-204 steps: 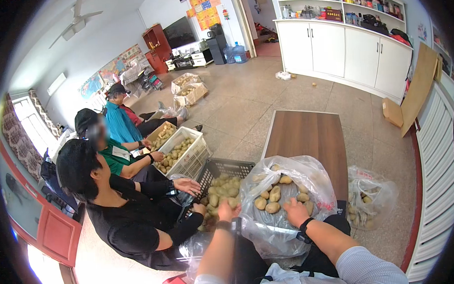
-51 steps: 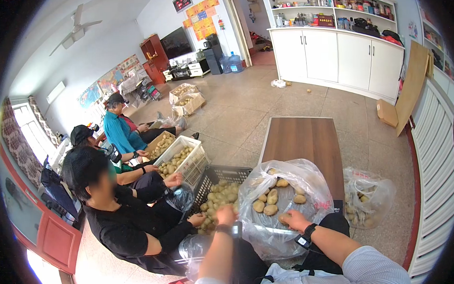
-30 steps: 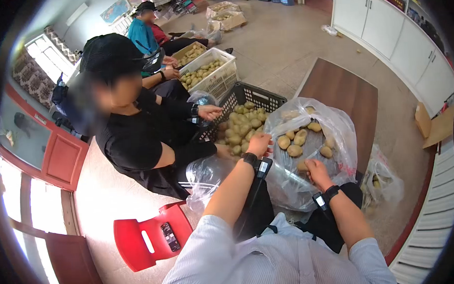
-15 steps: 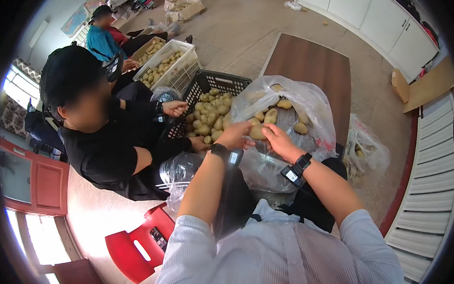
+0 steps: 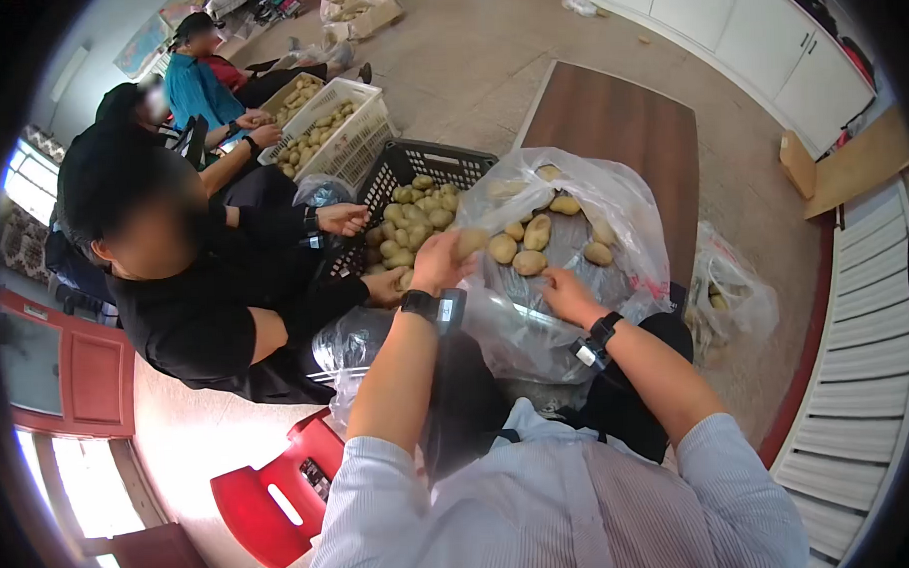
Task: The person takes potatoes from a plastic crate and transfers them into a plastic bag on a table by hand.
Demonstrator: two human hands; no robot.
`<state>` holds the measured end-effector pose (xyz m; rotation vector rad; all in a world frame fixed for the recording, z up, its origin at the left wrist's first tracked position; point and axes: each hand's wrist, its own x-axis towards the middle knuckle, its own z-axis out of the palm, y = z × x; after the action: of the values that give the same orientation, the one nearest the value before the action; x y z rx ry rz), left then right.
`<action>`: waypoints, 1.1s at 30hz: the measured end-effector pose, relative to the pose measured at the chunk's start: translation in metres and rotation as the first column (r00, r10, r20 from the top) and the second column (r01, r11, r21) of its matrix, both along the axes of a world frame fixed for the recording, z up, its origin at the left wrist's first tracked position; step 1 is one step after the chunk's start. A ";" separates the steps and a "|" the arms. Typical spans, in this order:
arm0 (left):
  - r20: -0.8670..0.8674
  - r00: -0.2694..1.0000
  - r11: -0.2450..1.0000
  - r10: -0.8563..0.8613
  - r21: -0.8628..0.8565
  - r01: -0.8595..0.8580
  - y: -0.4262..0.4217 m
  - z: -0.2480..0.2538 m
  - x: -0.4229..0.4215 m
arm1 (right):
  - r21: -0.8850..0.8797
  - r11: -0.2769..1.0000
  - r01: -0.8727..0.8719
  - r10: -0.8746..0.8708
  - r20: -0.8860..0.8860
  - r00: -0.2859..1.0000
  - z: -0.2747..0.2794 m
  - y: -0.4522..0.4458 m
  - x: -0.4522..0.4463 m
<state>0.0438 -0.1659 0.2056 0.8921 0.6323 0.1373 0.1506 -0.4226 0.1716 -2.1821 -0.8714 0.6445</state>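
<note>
My left hand (image 5: 440,265) is closed on a potato (image 5: 470,243), which is blurred, at the left edge of the clear plastic bag (image 5: 516,327). My right hand (image 5: 573,298) is over the bag, fingers loosely bent and holding nothing that I can see. Its fingertips are just beside a potato (image 5: 530,263) lying on the plastic. Several more potatoes, among them a cut or pale-faced one (image 5: 537,232), lie inside the open bag. Left of the bag stands a black crate (image 5: 440,156) with many potatoes (image 5: 409,225).
A person in black (image 5: 190,313) sits at my left with both hands at the crate. White crate (image 5: 364,137) and more people lie beyond. A brown table (image 5: 619,113) is under the bag; another potato bag (image 5: 725,295) is at right, a red chair (image 5: 267,506) at lower left.
My left hand has moved left toward the black crate with a potato. My hands have drawn apart, and my right hand has shifted slightly down and right.
</note>
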 end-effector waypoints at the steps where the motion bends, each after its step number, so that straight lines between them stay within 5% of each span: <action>1: 0.027 0.996 0.996 0.082 -0.028 -0.081 0.003 -0.001 -0.002 | -0.023 1.000 -0.012 0.015 0.137 0.990 -0.004 -0.004 0.003; 2: 0.022 0.996 0.996 0.090 -0.026 -0.089 0.006 -0.003 -0.005 | -0.047 0.999 -0.019 0.031 0.270 0.962 -0.009 -0.005 0.005; 13: -0.064 0.881 0.882 0.470 0.002 -0.470 0.022 -0.031 -0.015 | -0.227 0.960 -0.164 0.250 0.430 0.868 0.021 0.027 -0.011; 16: 0.045 0.881 0.877 0.472 0.076 -0.474 0.040 -0.090 -0.011 | -0.239 0.957 -0.161 0.264 0.503 0.823 0.018 0.026 -0.012; 18: 0.193 0.920 0.731 0.342 0.560 -0.390 0.063 -0.158 -0.008 | -0.234 0.956 -0.176 0.276 0.520 0.808 0.014 0.024 -0.011; 20: 0.232 0.936 0.557 0.264 0.756 -0.344 0.062 -0.161 -0.009 | -0.251 0.951 -0.183 0.294 0.534 0.793 0.016 0.025 -0.013; 22: -0.002 0.918 0.726 0.397 0.612 -0.313 0.052 -0.137 -0.005 | -0.261 0.947 -0.188 0.305 0.544 0.782 0.020 0.026 -0.016; 24: -0.166 0.846 0.861 0.507 0.122 -0.493 0.030 -0.055 -0.010 | -0.285 0.943 -0.172 0.310 0.560 0.768 0.020 0.027 -0.017; 25: -0.204 0.834 0.854 0.513 0.029 -0.519 0.025 -0.043 -0.013 | -0.277 0.945 -0.174 0.307 0.569 0.763 0.017 0.027 -0.018; 27: -0.188 0.856 0.875 0.481 0.046 -0.482 0.029 -0.049 -0.016 | -0.267 0.953 -0.144 0.282 0.601 0.748 0.005 0.027 -0.016; 29: -0.141 0.905 0.901 0.402 0.240 -0.362 0.040 -0.071 -0.018 | -0.191 0.969 -0.158 0.247 0.713 0.656 0.002 0.023 -0.017; 30: -0.099 0.953 0.811 0.286 0.555 -0.186 0.050 -0.095 -0.019 | -0.194 0.968 -0.160 0.251 0.706 0.663 0.003 0.022 -0.018; 31: -0.082 0.974 0.565 0.209 0.824 -0.052 0.065 -0.119 -0.019 | -0.198 0.967 -0.163 0.256 0.698 0.669 0.004 0.022 -0.018; 33: -0.026 0.992 0.110 0.121 0.994 0.012 0.087 -0.155 -0.018 | -0.189 0.968 -0.163 0.250 0.718 0.649 0.007 0.020 -0.017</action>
<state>0.0261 -0.0794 0.0506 2.2842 0.6217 0.6754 0.1334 -0.4031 0.1783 -2.4838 -1.5503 -0.1661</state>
